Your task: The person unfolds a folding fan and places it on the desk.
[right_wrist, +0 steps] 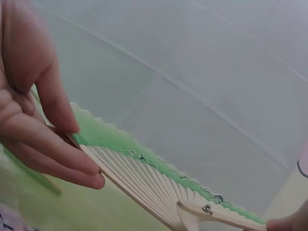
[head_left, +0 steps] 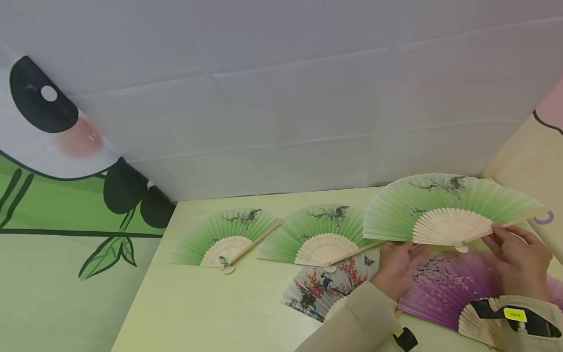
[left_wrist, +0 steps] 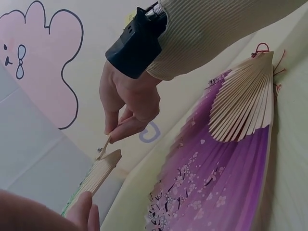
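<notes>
An open green folding fan [head_left: 457, 195] with a dark branch print and pale wooden ribs is held up off the table. My left hand [head_left: 398, 269] pinches its left edge between thumb and fingers, as the right wrist view shows on the fan's ribs [right_wrist: 139, 175]. At the other side, my right hand [head_left: 521, 259] pinches the right outer stick near the pivot. Below both hands lies a spread purple fan [head_left: 444, 288] with blossoms, partly covered by my right arm. Beside my left forearm is a white fan [head_left: 330, 288] with red blossoms, partly hidden.
Two more green fans, one at the far left [head_left: 228, 230] and one in the middle [head_left: 316, 230], lie spread along the back of the pale yellow table [head_left: 176, 303]. A light cloth wall [head_left: 281, 112] rises behind. Printed cartoon panels flank both sides.
</notes>
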Action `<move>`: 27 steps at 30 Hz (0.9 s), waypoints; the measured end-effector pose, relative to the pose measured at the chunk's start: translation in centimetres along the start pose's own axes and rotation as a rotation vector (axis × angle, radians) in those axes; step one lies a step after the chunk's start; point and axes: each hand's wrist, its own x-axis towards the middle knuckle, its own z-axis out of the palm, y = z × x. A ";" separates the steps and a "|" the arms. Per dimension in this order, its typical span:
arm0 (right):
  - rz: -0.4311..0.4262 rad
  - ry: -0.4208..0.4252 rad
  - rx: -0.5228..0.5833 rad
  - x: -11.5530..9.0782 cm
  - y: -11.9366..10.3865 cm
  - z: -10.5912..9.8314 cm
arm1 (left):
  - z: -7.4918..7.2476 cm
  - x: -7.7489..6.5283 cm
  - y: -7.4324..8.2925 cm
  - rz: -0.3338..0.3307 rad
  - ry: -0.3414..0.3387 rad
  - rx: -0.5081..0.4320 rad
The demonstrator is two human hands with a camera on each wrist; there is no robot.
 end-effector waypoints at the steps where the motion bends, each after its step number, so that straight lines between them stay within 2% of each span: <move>1: 0.004 -0.011 -0.025 0.1 -0.1 -0.2 | 0.0 0.0 0.0 -0.009 -0.011 0.010; 7: 0.015 -0.019 -0.131 0.6 -0.6 -1.1 | 0.0 0.4 0.1 -0.088 -0.053 -0.008; 11: 0.009 0.001 -0.107 0.9 -0.5 -1.3 | -0.1 0.7 0.1 -0.131 -0.072 -0.048; 18: 0.033 0.048 -0.084 1.6 -0.6 -1.4 | 0.0 1.1 -0.1 -0.151 -0.066 -0.090; 27: 0.078 0.034 -0.088 2.2 -0.7 -1.4 | 0.0 1.4 -0.1 -0.166 -0.044 -0.132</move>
